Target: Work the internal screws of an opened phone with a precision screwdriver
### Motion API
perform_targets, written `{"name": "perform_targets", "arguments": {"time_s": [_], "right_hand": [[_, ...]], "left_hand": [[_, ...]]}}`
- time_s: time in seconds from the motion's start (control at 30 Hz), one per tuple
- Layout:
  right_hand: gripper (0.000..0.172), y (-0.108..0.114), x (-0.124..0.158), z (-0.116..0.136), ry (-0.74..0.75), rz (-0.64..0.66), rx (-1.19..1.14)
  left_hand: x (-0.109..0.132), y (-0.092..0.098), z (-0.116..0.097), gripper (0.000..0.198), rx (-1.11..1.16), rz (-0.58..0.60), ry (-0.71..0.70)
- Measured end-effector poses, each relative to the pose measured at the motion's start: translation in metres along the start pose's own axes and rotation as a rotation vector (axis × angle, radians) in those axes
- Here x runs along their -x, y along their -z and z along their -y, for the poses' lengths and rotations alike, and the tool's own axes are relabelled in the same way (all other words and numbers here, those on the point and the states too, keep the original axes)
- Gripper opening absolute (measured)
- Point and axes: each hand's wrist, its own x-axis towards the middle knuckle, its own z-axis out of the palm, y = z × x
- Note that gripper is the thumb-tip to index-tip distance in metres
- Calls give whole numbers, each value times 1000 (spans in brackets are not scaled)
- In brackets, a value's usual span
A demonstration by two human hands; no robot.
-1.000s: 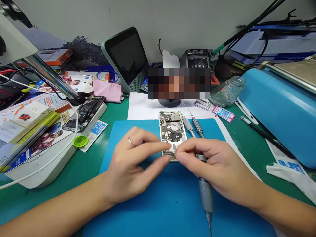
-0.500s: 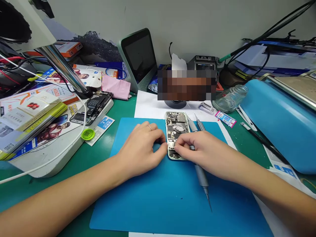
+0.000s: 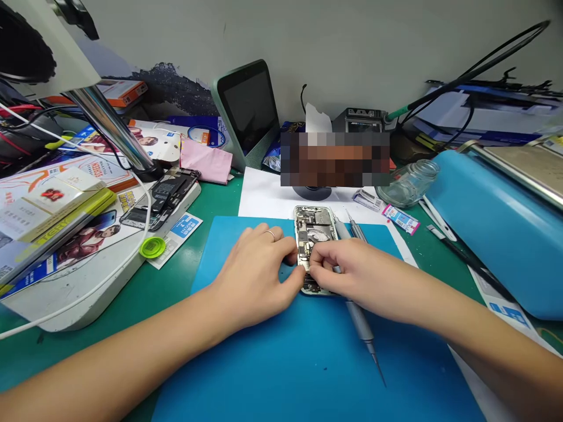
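Observation:
An opened smartphone (image 3: 317, 220) lies on the blue mat (image 3: 264, 363) with its circuit boards and inner parts bare. At its left edge my left hand (image 3: 264, 272) is curled, thumb and forefinger touching the phone's lower left side. My right hand (image 3: 352, 264) is closed in a pinch over the lower part of the phone; anything between those fingertips is too small or hidden to make out. Beneath the right hand runs a grey pen-like tool with a thin pointed tip (image 3: 361, 322). Beside it, a second grey tool (image 3: 357, 227) is partly covered by that hand.
Left stands a white base with a metal post (image 3: 105, 129), boxes, another dismantled phone (image 3: 162, 196) and a green cap (image 3: 152, 247). A screen device (image 3: 248, 108) is behind. A glass jar (image 3: 409, 181) and a blue machine (image 3: 497, 228) are at right.
The view has tilted slightly, so everything sits a little lower. My left thumb has come further over the phone's edge, closer to my right fingertips. The right hand keeps its pinch.

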Motion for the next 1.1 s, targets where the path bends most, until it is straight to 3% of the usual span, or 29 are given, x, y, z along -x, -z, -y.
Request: {"name": "perform_targets", "arguments": {"time_s": [1.1], "right_hand": [[16, -5, 2, -3, 4, -68, 32]], "left_hand": [[-2, -1, -4, 13, -10, -10, 11]]}}
